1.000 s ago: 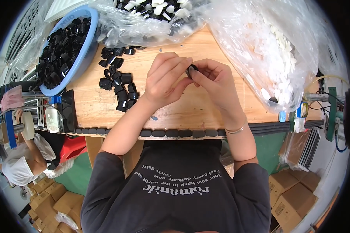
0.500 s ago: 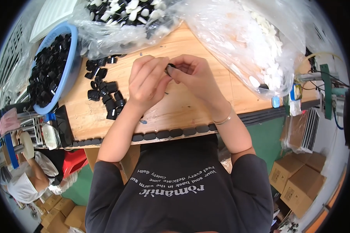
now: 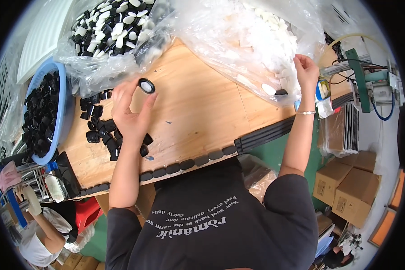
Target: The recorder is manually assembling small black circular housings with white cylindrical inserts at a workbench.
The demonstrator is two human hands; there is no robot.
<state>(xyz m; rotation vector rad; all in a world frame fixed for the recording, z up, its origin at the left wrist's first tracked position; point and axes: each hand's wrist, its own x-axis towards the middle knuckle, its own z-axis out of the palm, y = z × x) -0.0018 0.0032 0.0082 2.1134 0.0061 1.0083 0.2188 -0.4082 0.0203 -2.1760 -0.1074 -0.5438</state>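
Observation:
Between the thumb and fingers of my left hand (image 3: 131,110) is a small black round cap (image 3: 146,86), its opening showing a white or pale centre. Several loose black caps (image 3: 105,130) lie on the table around my left wrist. My right hand (image 3: 307,71) is raised at the right edge of a clear plastic bag (image 3: 229,54) spread out with white oval pieces (image 3: 274,27). Its fingers are drawn together, and whatever is between them, if anything, cannot be made out.
A blue basin (image 3: 67,96) full of black caps stands at the left. Behind, an open plastic bag holds black-and-white pieces (image 3: 117,29). Dark padding (image 3: 187,164) lines the table's front edge. A green-framed machine (image 3: 358,81) and cartons (image 3: 353,193) are right; another person (image 3: 45,234) works lower left.
My hands, together over the table before, have parted. The left has moved left with the black cap, while the right has reached far right to the bag of white pieces. The view has turned slightly.

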